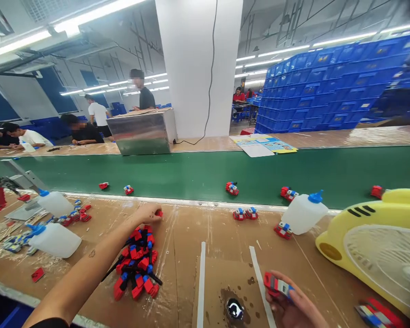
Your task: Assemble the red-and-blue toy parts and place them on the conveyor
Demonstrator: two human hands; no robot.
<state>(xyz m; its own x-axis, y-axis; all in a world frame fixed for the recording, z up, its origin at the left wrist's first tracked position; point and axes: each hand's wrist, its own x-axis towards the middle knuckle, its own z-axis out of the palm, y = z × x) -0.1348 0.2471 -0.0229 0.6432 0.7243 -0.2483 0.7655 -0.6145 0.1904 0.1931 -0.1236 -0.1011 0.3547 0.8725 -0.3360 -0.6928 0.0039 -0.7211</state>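
My left hand reaches over the bench, its fingers closed round a small red plastic piece, mostly hidden by them. Just below it lies a heap of red, black and blue toy parts, some with black rods sticking out. At the lower right, my right hand grips a red, grey and blue toy vehicle between thumb and fingers. Left of that hand, a small round dish of dark shiny liquid sits on cardboard among wet spots, between two white tape strips.
A green conveyor belt crosses ahead, carrying several toy vehicles. White squeeze bottles stand or lie on both sides. A yellow fan takes up the right side. Beyond are people, a metal-faced box and stacked blue crates.
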